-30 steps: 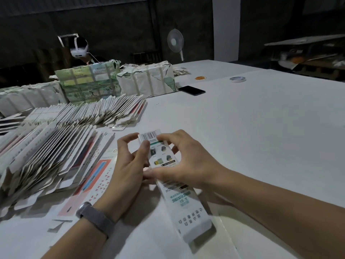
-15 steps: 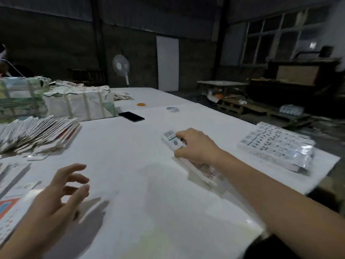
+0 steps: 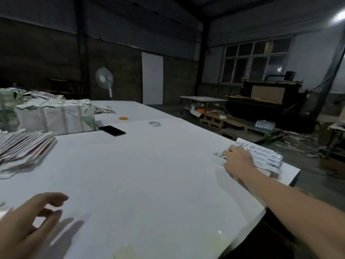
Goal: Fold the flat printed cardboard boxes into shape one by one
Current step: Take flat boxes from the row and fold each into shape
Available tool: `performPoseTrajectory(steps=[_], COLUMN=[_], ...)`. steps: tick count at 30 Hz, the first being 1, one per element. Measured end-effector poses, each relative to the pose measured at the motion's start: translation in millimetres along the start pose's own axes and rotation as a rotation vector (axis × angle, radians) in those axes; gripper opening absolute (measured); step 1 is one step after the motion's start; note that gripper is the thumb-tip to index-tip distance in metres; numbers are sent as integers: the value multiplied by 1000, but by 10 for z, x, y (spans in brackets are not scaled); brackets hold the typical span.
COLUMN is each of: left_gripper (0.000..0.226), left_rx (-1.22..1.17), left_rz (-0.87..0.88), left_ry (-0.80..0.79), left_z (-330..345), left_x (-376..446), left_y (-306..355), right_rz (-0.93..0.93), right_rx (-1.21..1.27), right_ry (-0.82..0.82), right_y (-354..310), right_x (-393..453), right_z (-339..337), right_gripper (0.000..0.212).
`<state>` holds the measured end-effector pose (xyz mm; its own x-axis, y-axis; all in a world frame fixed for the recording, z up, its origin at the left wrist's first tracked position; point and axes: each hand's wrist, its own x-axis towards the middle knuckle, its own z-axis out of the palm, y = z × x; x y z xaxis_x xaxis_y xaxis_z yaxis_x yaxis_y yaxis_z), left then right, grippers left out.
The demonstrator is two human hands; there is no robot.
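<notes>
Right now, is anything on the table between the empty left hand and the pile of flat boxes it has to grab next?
Nothing visible. The left hand hovers open over bare white table, and the fanned pile of flat printed cardboard boxes lies beyond it.

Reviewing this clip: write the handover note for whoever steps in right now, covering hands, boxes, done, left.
Right hand rests on a folded box at the left edge of the row of folded boxes near the table's right edge; grip not visible.
Left hand hovers over the table, holding nothing.
Flat boxes lie fanned at far left.
Done: a row folded.
Left: take the next flat box, fold it.
</notes>
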<state>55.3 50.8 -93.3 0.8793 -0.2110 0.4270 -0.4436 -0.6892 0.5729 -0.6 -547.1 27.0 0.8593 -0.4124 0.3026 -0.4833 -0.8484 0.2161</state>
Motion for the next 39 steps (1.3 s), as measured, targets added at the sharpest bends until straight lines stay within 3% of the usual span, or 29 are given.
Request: performPoseTrajectory(steps=[6, 9, 14, 19, 23, 26, 33, 39], left_gripper=[22, 45, 32, 18, 33, 37, 34, 36], left_rx=[-68, -45, -26, 187, 530, 650, 614, 775], left_rz=[44, 20, 50, -82, -286, -401, -459, -397], left_ry=[27, 44, 93, 31, -71, -111, -189, -193], left_z=[-248, -270, -314, -436, -570, -625, -752, -788], left_x=[-115, -129, -150, -155, -162, -174, -148, -186], left_y=[931, 1125, 1250, 1170, 1073, 1009, 911, 933], right_rz=[-259, -407, -662, -899, -905, -900, -945, -949], right_rx=[396, 605, 930, 871, 890, 924, 958, 984], right_ry=[87, 64, -37, -10, 78, 90, 92, 59], right_y=[-987, -1650, -2742, -3499, -3611, -3586, -3595, -3583], right_x=[-182, -471, -1105, -1567, -1596, -1533, -1535, -1570], right_z=[-283, -536, -952, -1033, -848, -779, -741, -760], right_gripper=[34, 31, 27, 20, 36, 29, 21, 19])
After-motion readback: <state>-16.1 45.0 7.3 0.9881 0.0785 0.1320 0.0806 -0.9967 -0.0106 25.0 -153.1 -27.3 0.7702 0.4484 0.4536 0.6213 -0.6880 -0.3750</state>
